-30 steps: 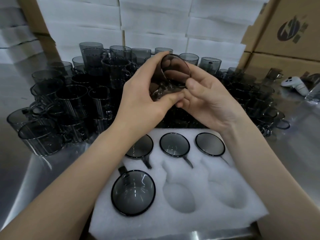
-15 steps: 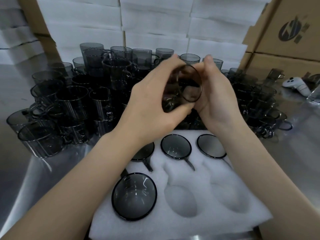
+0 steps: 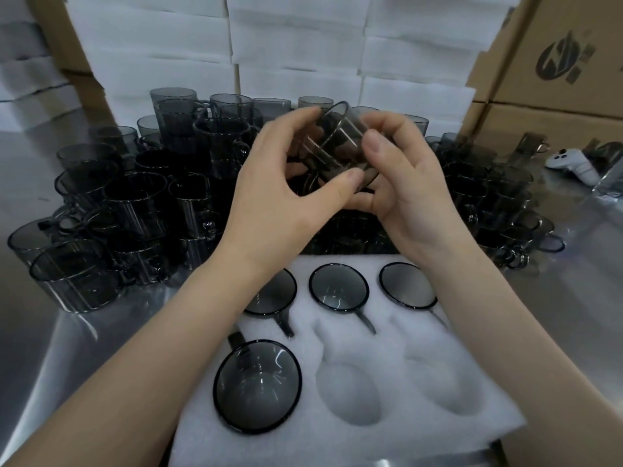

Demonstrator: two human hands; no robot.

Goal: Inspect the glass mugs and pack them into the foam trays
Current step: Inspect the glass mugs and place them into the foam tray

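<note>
Work surface is a brushed stainless-steel table [image 3: 573, 298], showing soft overhead reflections. Behind it, stacked white foam sheets [image 3: 296, 45] form the rear backdrop. Brown cardboard cartons [image 3: 556, 79] are stacked at right, one printed with a dark logo. A white handheld controller [image 3: 573, 163], possibly a VR type, lies on the table at right.

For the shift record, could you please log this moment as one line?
phase: inspecting | hands: left hand and right hand both hold smoked glass mug | foam tray: four mugs seated, two pockets free
</note>
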